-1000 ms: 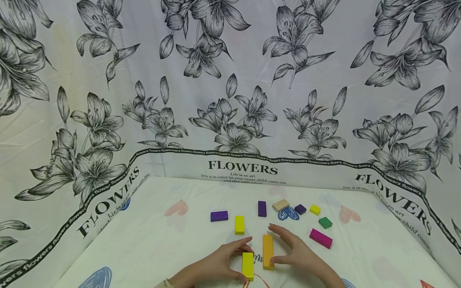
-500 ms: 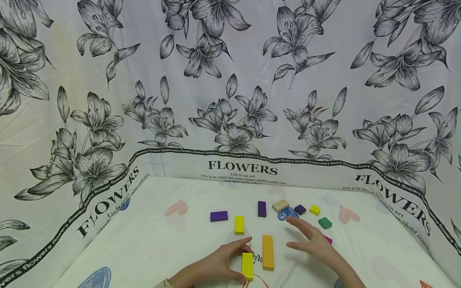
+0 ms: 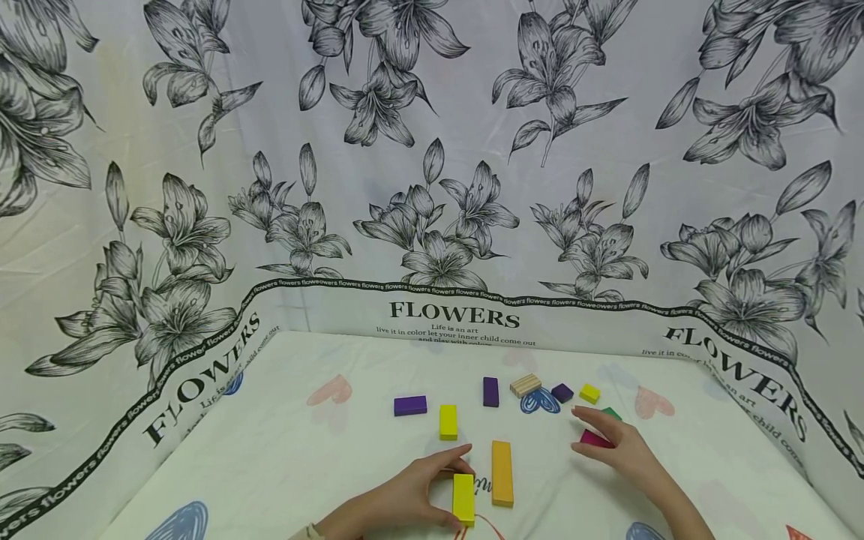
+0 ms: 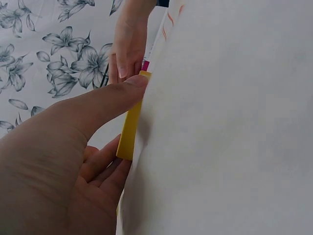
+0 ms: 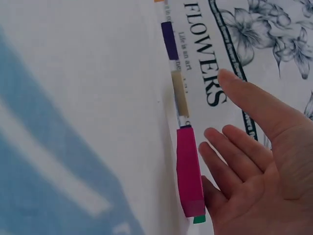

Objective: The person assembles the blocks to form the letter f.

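Note:
Near the front of the cloth, my left hand (image 3: 408,495) holds a yellow block (image 3: 463,499) by its two ends. The left wrist view shows the thumb on one end of that yellow block (image 4: 130,120) and fingers at the other. My right hand (image 3: 624,450) hovers at the magenta block (image 3: 594,439), partly covering it. In the right wrist view the thumb and fingers are spread beside the magenta block (image 5: 190,171), not closed round it. An orange block (image 3: 502,472) lies between the hands, touched by neither.
Further back lie two purple blocks (image 3: 410,406), another yellow block (image 3: 448,422), a striped wooden block (image 3: 526,385), a small dark purple block (image 3: 562,393) and a small yellow one (image 3: 590,394). A green block (image 3: 611,413) is half hidden behind my right hand. A flowered curtain (image 3: 439,315) borders the cloth.
My right hand has left the orange block and moved right to the magenta block. The orange block stays where it was. My left hand keeps its hold on the yellow block.

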Motion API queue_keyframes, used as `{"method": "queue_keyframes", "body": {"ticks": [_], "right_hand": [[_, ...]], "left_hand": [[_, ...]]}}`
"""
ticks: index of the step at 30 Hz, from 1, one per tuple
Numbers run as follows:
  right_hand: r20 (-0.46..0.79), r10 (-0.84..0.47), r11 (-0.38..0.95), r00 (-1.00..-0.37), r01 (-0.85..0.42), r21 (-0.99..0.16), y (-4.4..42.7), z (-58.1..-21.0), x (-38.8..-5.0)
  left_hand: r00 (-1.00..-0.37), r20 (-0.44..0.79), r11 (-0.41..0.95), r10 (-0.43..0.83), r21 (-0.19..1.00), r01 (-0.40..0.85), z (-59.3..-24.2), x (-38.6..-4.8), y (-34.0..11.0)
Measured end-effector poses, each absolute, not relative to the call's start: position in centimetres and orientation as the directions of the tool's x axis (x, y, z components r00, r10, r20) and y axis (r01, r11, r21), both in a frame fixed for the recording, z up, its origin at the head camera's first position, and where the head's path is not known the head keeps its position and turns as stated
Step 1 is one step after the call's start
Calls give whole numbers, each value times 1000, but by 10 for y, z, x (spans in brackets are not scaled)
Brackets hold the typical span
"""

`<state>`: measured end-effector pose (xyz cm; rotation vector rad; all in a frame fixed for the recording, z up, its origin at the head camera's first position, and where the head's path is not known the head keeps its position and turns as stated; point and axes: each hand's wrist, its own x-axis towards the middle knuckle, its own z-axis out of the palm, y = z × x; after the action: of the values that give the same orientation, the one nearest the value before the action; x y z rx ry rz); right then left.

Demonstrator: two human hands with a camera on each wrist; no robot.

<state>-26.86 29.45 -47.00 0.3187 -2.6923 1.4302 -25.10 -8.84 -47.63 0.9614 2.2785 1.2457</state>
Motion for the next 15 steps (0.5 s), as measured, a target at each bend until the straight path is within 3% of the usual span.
{"method": "queue_keyframes", "body": {"ticks": [15], "right_hand": [[106,-111,515,-988,-149,-844,313,-472,-268]], "left_hand": [[-685,44,355,727,831,429,-476,-251,-90]]}}
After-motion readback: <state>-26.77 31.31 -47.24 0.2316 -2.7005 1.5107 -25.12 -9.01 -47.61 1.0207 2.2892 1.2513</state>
